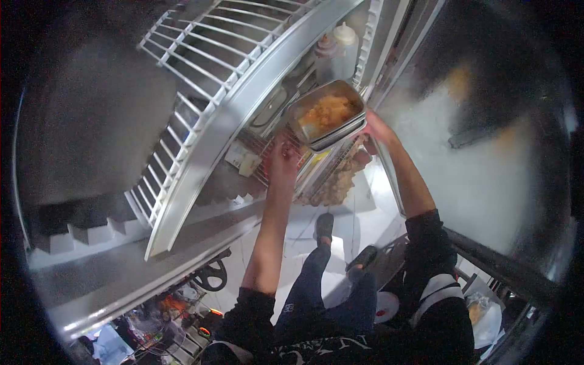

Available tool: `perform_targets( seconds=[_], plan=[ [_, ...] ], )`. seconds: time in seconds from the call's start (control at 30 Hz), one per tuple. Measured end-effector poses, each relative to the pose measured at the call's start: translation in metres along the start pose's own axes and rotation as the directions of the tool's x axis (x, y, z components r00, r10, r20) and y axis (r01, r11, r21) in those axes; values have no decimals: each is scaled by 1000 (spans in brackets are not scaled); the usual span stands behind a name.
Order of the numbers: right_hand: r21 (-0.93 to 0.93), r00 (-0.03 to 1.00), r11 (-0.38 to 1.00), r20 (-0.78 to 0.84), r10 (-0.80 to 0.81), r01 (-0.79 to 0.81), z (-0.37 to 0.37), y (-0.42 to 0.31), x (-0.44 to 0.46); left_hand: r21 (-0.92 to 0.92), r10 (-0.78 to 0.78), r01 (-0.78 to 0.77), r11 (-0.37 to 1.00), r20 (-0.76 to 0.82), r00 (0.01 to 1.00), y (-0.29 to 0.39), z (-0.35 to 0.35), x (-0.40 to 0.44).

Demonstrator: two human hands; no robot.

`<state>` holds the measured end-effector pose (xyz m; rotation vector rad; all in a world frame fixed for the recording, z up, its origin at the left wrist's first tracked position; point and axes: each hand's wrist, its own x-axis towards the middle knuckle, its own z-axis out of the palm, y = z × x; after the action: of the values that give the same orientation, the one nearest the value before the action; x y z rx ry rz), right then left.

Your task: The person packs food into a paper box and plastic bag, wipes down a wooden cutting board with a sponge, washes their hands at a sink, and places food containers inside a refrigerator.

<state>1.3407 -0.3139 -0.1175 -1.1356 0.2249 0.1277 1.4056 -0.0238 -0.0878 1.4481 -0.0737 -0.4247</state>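
A metal container (328, 112) with orange-brown food in it is held up in front of the fridge shelves. There appear to be stacked metal rims at its lower edge. My right hand (377, 126) is closed on its right side. Just below its left end is my left hand (283, 157), with fingers bent near the container; whether they touch it is unclear. Behind the container, two squeeze bottles (345, 44) stand on a shelf. Below it, pale lumpy food (334, 182) lies on a lower rack.
White wire racks (176, 128) and a pale curved frame fill the left. A glass door (486, 146) stands at the right. Lower left are cluttered items and a black handwheel (210, 275). A bag (485, 319) is at lower right.
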Motion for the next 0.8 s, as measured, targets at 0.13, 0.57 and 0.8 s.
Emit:
perform_targets(
  seconds=[0.13, 0.57, 0.8],
  plan=[
    [18, 994, 1000, 105, 7, -9, -4, 16, 31, 38, 5, -4, 999, -20, 1000, -1, -9, -25],
    [97, 970, 995, -242, -10, 34, 37, 23, 37, 120, 30, -26, 992, -30, 999, -12, -5, -40],
    [-164, 761, 963, -591, -268, 211, 78, 70, -79, 189, 93, -86, 978, -29, 995, -37, 14, -30]
  ],
)
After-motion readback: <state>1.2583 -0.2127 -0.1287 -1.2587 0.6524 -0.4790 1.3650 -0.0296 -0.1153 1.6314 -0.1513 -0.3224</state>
